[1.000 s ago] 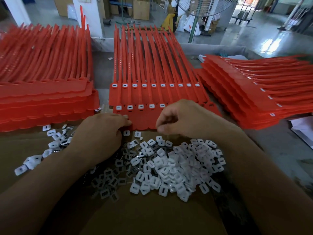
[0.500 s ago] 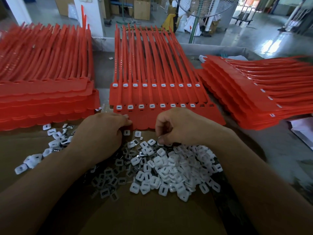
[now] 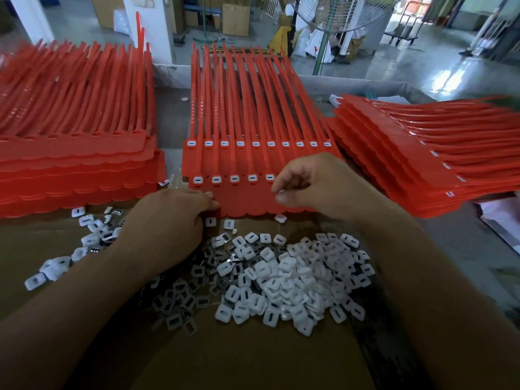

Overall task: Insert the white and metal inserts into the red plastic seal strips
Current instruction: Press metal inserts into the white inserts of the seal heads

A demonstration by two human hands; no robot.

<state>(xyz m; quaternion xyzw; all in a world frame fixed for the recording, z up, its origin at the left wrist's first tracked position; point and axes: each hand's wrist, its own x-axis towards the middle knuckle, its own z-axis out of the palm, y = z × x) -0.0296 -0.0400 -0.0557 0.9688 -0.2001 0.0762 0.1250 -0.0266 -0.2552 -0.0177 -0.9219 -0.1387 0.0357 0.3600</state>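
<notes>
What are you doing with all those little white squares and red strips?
A person is fitting white inserts into red seal strips. The left hand presses on the near edge of the front strips. The right hand hovers over that row with curled fingers; any insert in them is hidden. Five inserts already sit in the row to its left.

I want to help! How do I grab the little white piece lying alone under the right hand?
Pinch the lone white insert by two opposite edges, coming straight down: it lies on the cardboard, apart from the pile.
</notes>
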